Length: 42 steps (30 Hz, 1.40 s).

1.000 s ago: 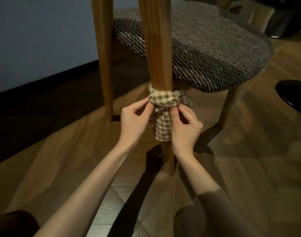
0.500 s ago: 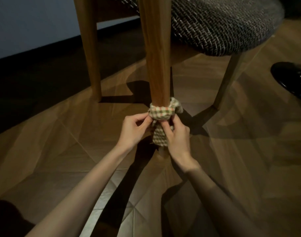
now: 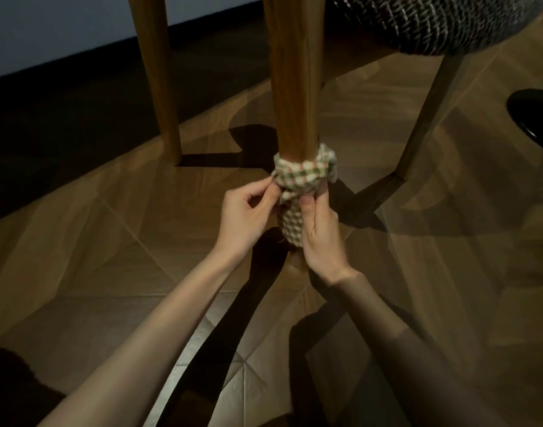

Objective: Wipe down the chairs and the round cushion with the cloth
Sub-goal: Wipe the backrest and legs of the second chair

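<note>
A checked green, red and cream cloth (image 3: 301,175) is wrapped round the near wooden chair leg (image 3: 291,75), low down near the floor. My left hand (image 3: 245,217) pinches the cloth's left end between thumb and fingers. My right hand (image 3: 321,232) grips the cloth's hanging tail and the wrap from the right. The chair's woven grey seat cushion (image 3: 433,23) shows at the top right. The foot of the leg is hidden behind my hands.
A second wooden leg (image 3: 159,78) stands to the left, and a thinner slanted leg (image 3: 424,118) to the right. A glossy black object (image 3: 535,118) lies at the right edge. A dark skirting and pale wall (image 3: 48,32) run along the left. The floor is wood-patterned tile.
Both hands have slid the wrapped cloth down the chair leg, from just under the seat to near the floor. The view has dropped lower with them.
</note>
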### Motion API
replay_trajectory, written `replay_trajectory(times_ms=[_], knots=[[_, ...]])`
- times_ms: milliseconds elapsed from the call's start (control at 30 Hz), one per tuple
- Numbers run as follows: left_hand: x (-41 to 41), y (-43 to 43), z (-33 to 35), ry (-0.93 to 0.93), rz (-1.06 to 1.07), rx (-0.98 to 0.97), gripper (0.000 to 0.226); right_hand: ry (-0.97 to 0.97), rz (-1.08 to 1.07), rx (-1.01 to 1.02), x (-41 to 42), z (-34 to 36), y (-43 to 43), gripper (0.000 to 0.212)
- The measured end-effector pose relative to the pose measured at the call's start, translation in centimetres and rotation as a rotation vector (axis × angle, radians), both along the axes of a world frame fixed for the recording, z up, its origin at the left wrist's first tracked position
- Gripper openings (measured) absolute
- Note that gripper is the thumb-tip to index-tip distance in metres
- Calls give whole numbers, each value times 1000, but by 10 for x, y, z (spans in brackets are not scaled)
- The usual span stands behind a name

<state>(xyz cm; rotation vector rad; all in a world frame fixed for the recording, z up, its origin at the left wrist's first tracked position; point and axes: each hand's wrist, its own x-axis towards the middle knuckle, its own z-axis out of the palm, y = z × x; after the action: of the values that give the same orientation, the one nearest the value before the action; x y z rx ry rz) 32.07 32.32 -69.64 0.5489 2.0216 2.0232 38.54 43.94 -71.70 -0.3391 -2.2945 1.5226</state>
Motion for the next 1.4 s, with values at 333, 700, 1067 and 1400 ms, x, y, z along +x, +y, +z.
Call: replay_trajectory(times_ms=[333,700,1067,1400], knots=[[22,5,-65,-259,-114,-157,24,-299,28,-95,31,-79,13,42],[23,6,-23,-116,34,-53,26,-144,126,-109,23,-20,6,42],[-8,4,114,328,404,178,27,111,2,456,-16,129,0,24],[28,10,174,698,265,88,19,498,-508,350,51,180,14,5]])
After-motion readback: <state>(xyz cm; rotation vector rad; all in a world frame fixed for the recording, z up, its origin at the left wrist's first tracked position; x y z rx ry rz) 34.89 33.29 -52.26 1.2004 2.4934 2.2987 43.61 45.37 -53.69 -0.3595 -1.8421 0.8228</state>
